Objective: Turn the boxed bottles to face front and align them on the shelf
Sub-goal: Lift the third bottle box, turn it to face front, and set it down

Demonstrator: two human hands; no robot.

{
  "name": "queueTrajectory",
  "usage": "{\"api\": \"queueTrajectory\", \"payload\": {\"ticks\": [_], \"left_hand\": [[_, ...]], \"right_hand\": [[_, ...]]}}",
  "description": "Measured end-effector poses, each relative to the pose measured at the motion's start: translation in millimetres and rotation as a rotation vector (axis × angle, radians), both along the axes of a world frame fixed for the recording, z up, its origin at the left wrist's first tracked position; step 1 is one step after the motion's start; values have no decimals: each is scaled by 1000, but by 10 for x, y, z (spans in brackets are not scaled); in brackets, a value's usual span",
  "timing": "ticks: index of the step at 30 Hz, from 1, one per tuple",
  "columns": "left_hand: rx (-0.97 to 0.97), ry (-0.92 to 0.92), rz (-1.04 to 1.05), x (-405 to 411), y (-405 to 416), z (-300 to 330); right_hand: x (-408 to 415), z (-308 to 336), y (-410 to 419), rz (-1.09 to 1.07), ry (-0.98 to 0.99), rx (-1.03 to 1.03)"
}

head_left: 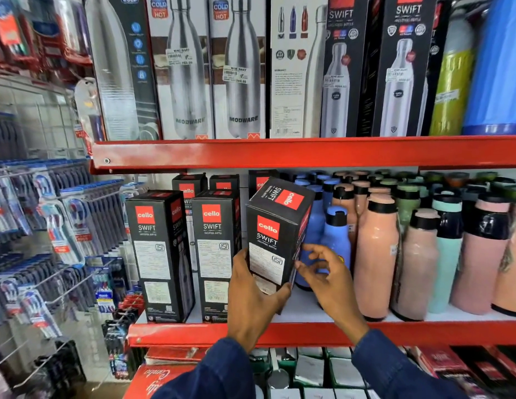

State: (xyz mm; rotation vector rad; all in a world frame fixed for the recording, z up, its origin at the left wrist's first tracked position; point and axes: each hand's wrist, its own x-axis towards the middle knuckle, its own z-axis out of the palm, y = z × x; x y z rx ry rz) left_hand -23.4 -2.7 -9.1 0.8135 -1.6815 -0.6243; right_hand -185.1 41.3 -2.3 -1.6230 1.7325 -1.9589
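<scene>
A black boxed bottle with a red Cello label is lifted off the middle shelf and tilted towards me, its label-text side facing me. My left hand grips its lower end from the left and beneath. My right hand touches the box's right edge with spread fingers. Two more black boxed bottles stand upright to the left at the shelf front, text sides out. Further boxes stand behind them.
Loose blue bottles, pink bottles and teal bottles crowd the shelf right of the held box. The upper shelf carries tall boxed steel bottles. Toothbrush packs hang on hooks at left. More boxes lie below.
</scene>
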Motion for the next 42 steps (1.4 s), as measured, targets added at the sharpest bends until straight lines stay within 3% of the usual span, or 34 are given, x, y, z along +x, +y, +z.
{"api": "queueTrajectory", "payload": {"ticks": [7, 13, 21, 35, 42], "left_hand": [[-50, 39, -170, 99, -74, 118], [-3, -30, -309, 132, -212, 17], [18, -143, -240, 65, -467, -214], [94, -265, -101, 3, -529, -263], [114, -247, -64, 307, -260, -140]], "right_hand": [[-179, 89, 36, 252, -7, 115], [36, 49, 4, 194, 36, 20], [184, -92, -85, 84, 2, 4], [86, -301, -262, -20, 0, 149], [131, -331, -113, -83, -110, 39]]}}
